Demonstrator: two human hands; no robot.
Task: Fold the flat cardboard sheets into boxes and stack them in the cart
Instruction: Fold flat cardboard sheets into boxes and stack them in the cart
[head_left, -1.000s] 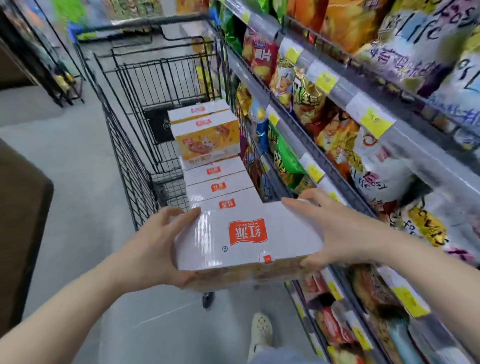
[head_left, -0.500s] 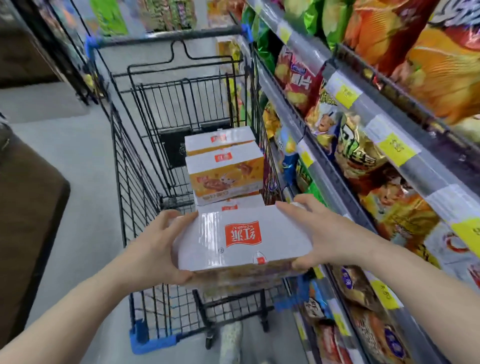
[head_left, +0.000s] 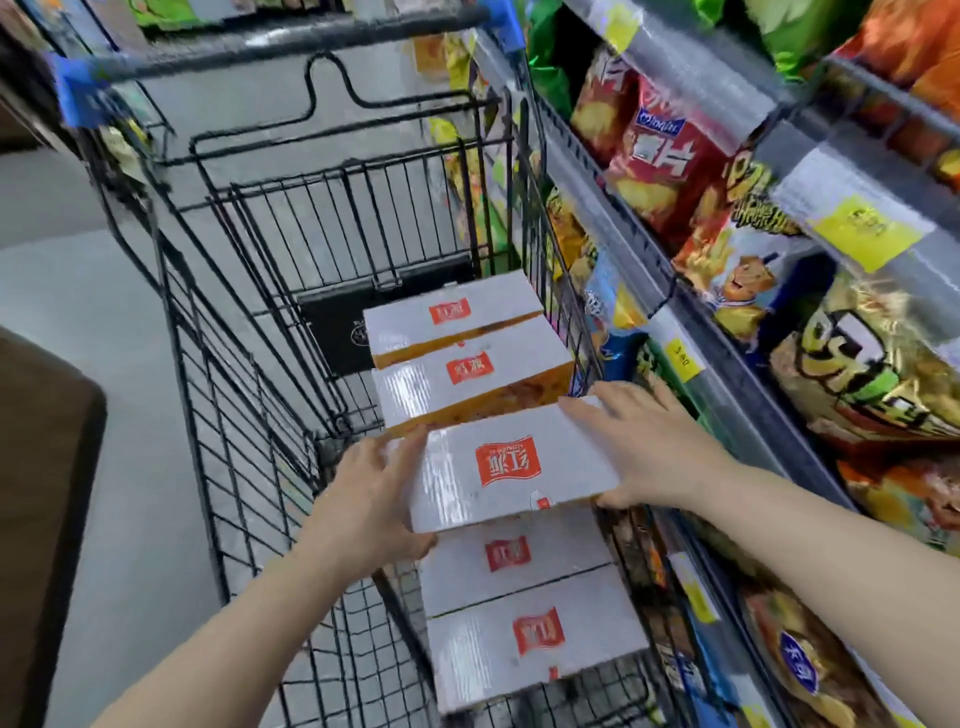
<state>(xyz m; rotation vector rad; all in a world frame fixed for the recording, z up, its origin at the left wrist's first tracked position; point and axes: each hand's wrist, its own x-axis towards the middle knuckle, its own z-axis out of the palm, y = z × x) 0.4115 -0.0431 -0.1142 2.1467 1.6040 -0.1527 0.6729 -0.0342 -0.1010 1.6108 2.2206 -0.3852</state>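
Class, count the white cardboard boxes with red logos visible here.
5. One white cardboard box held between both hands; two stacked boxes farther back in the cart; two nearer. Others may be hidden.

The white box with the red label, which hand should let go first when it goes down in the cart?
Probably the left hand. It grips the box on the open side of the cart, so it can slide out freely. The right hand sits squeezed near the cart's wire wall beside the snack shelf.

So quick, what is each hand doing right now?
Left hand: grips the left end of the white box.
Right hand: grips the box's right end, fingers over the top, thumb underneath.
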